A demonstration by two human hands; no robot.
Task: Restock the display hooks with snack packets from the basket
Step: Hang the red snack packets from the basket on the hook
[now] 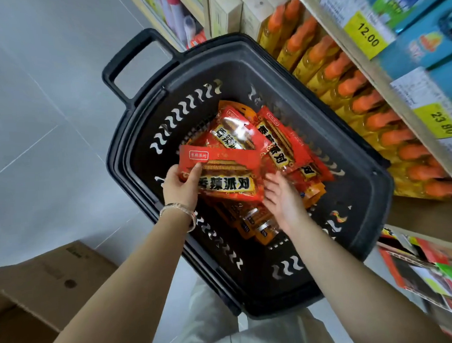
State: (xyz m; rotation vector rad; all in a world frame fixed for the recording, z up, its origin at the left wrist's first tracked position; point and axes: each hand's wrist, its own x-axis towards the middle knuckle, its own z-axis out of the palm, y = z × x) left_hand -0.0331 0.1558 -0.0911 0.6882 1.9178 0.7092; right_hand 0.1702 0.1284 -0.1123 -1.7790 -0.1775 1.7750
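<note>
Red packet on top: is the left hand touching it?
Touching. The head view shows the left hand gripping the left end of the red packet, with the thumb curled over its front.

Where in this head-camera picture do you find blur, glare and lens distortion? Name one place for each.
Head view: blur smears the price tags at the right; glare whitens a red packet in the basket; wide-angle stretch broadens the forearms toward the bottom; the held packet is sharp.
</note>
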